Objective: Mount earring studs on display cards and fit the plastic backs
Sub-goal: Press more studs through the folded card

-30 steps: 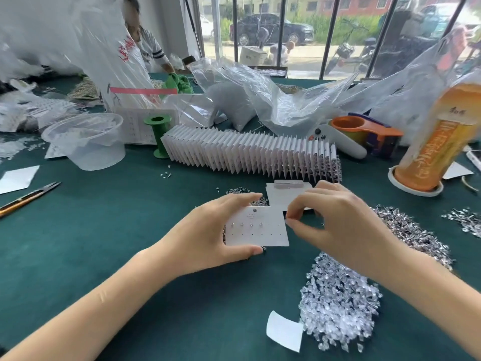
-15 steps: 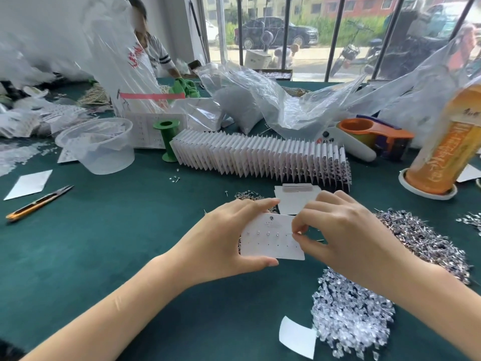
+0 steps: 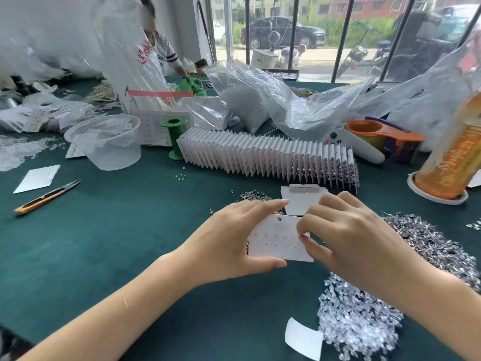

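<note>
My left hand [image 3: 229, 243] grips a white display card [image 3: 276, 242] by its left edge, thumb below and fingers over the top. Several studs sit in the card's upper row. My right hand [image 3: 346, 241] pinches a thin earring stud [image 3: 298, 235] at the right end of that row. A heap of metal studs [image 3: 437, 246] lies to the right, and a pile of clear plastic backs [image 3: 356, 321] lies near the front right. A small stack of blank cards [image 3: 302, 198] lies just behind my hands.
A long row of filled cards [image 3: 268, 157] stands behind. Around it are a clear tub [image 3: 106, 142], green spool [image 3: 173, 138], orange tape dispenser [image 3: 385, 138], orange bottle [image 3: 453, 155], snips [image 3: 45, 198], plastic bags [image 3: 273, 105], paper slip [image 3: 303, 341]. A person sits at far left.
My right hand has shifted left from the card's right edge over its upper row, pinching a stud there. My left hand keeps holding the card.
</note>
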Tool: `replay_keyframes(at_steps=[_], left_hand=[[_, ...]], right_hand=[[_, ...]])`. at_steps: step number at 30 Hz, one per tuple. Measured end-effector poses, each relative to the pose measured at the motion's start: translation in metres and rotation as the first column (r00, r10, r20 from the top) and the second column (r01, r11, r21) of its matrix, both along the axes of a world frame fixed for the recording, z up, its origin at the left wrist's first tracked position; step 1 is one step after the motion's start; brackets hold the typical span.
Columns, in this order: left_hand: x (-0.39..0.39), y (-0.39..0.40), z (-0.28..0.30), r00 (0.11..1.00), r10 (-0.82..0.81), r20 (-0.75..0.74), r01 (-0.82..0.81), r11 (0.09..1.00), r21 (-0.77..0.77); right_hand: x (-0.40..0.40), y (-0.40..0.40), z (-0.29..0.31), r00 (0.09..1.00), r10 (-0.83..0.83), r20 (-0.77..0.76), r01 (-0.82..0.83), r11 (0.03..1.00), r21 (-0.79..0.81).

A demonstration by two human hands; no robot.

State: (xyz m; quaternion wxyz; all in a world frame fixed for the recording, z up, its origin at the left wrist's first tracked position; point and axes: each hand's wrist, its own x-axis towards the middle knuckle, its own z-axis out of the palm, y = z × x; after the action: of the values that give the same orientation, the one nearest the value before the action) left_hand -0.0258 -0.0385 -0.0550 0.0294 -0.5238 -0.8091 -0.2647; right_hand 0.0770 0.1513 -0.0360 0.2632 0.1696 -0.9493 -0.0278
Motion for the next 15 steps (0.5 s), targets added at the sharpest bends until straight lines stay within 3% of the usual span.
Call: replay_keyframes(at_steps=[15], left_hand=[[0.0001,0.0,0.0009,1.0,0.002,0.007,-0.002,1.0,-0.001]], right_hand=[[0.0015,0.0,0.002,0.999,0.033,-0.015,-0.031,0.992,0.125]])
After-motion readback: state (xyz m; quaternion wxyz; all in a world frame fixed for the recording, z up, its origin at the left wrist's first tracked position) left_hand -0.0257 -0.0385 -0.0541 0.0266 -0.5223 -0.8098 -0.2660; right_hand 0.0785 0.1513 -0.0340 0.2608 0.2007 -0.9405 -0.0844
